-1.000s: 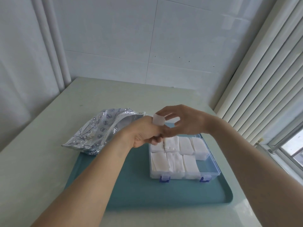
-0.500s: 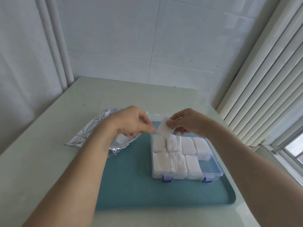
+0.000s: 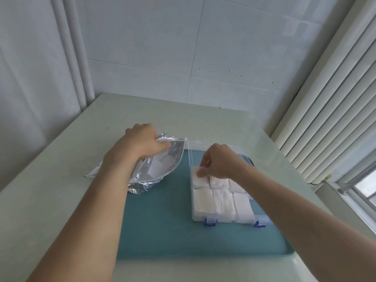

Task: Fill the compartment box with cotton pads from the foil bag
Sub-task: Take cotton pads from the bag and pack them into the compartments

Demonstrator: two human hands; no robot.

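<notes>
A clear compartment box [image 3: 262,217] with blue latches sits on the right part of a teal tray [image 3: 162,231]; its compartments hold white cotton pads [image 3: 221,202]. My right hand [image 3: 218,164] is over the box's far-left compartment, its fingers curled down onto a white cotton pad [image 3: 195,176] there. The silver foil bag [image 3: 156,169] lies at the tray's left edge with its mouth held open; white pads show inside. My left hand [image 3: 139,144] grips the bag's upper rim.
The tray lies on a pale green table [image 3: 50,196] set in a corner. A white tiled wall stands behind it, and a ribbed radiator [image 3: 329,110] and a window run along the right side. The box's clear lid [image 3: 190,151] stands open at the back.
My right hand took the pad from the left hand and lowered it into the box's far-left compartment. My left hand moved back left and took hold of the foil bag's rim.
</notes>
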